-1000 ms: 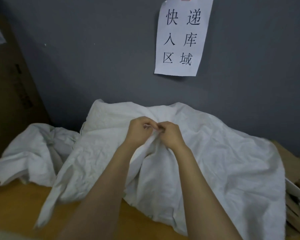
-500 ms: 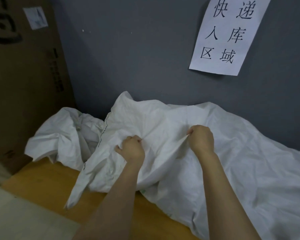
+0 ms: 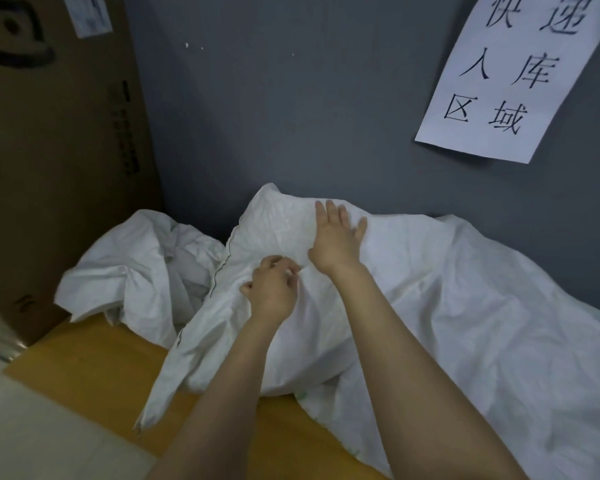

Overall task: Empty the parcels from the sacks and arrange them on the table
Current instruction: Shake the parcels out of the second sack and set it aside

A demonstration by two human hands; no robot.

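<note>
Atop the large white woven sack point(image 3: 430, 306), the right grip point(image 3: 336, 237) lies flat, fingers straight and spread. Just below, the left grip point(image 3: 274, 289) curls, pinching its cloth. The sack slumps on the yellow worktop point(image 3: 101, 375) along the grey wall point(image 3: 291, 116), long axis left to right, stitched end pointing left toward a crumpled white sack point(image 3: 129, 271) and a brown cardboard box point(image 3: 49, 150).

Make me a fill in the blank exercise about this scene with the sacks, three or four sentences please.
1. The large white sack lies against a ____ wall.
2. The left hand grips its fabric; the right hand rests on it with fingers ____, not curled.
3. A crumpled second sack lies to the large sack's ____.
4. The paper sign bears ____ characters.
Missing words: grey; straight; left; six.
</note>
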